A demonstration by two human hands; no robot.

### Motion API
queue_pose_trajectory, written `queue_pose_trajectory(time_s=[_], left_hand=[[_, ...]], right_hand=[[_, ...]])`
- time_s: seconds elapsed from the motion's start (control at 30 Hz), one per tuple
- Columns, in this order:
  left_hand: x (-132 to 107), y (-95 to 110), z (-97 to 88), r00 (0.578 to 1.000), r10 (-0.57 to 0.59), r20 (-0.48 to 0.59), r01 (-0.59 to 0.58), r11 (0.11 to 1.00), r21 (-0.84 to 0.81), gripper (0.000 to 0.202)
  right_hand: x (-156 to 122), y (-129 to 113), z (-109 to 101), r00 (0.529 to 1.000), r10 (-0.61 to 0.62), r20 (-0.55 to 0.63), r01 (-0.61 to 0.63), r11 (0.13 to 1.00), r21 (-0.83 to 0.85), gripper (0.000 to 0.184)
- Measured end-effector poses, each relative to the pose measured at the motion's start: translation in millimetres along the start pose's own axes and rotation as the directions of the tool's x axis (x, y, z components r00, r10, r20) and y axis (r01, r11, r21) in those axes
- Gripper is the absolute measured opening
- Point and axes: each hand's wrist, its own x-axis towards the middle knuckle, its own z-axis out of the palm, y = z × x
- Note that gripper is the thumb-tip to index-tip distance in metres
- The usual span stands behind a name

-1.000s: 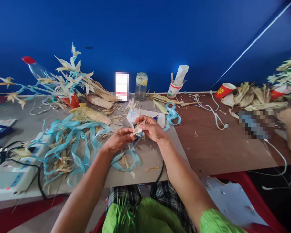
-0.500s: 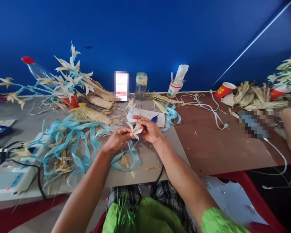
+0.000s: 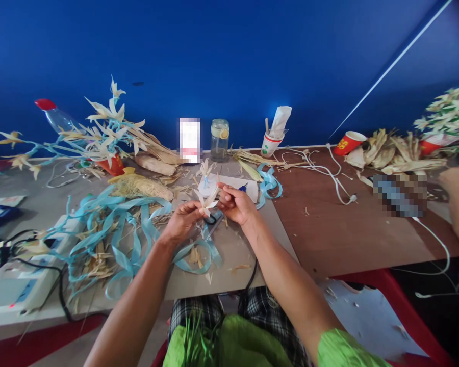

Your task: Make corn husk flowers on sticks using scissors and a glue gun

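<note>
Counter (image 3: 268, 250) runs the full width, grey on the left half, brown on the right. Blue ribbon (image 3: 158, 205) heaped left of the work. White sheet (image 3: 253, 190) lies just beyond the hands.

Left hand (image 3: 185, 218) and right hand (image 3: 237, 205) both up over the grey part, in front of that sheet. Left grip: thumb and fingers pinching the husk flower (image 3: 206, 205) low on its left side. Right grip: fingers curled, tips right at the flower's right edge; can't tell if they pinch a petal.

So the flower sits between the two sets of fingertips, bulk of it just past the left ones, held above the counter.

Vs 0.5 s ago: right fingers lay across behind the petals, now drawn in and curled at the right side. Flower reads taller, more upright. Whole scene sits slightly lower in view.

Orientation: petals fan up and out from the left pinch. One tip up-left, longest up-right, short one to the right. Long axis roughly upright, leaning right.
</note>
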Motion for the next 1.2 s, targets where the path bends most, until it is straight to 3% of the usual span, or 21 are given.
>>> queue_pose_trajectory(time_s=[0.13,0.3,0.57,0.77,0.9,1.2], left_hand=[[0,4,2.8,0.999,0.001,-0.043,-0.003,0.999,-0.042,0.022],[2,5,1.2,0.995,0.04,-0.094,-0.046,0.997,-0.058,0.021],[4,3,0.3,0.998,0.045,-0.047,-0.036,0.985,0.167,0.021],[2,4,3.9,1.0,0.031,-0.006,-0.028,0.966,0.257,0.02],[3,2,2.0,0.997,0.08,-0.011,-0.071,0.932,0.356,0.017],[2,6,5.3,0.988,0.151,0.012,-0.138,0.868,0.477,0.014]], right_hand=[[-1,1,2,0.999,-0.036,-0.032,0.035,0.999,-0.031,0.017],[-2,4,7,0.982,-0.179,-0.052,0.17,0.974,-0.15,0.021],[-9,7,13,0.982,-0.166,0.089,0.186,0.932,-0.312,0.032],[-7,9,12,0.981,-0.192,0.012,0.18,0.897,-0.403,0.025],[-6,10,12,0.974,-0.225,-0.027,0.189,0.872,-0.452,0.026],[-6,13,9,0.931,-0.363,-0.026,0.277,0.754,-0.595,0.032]])
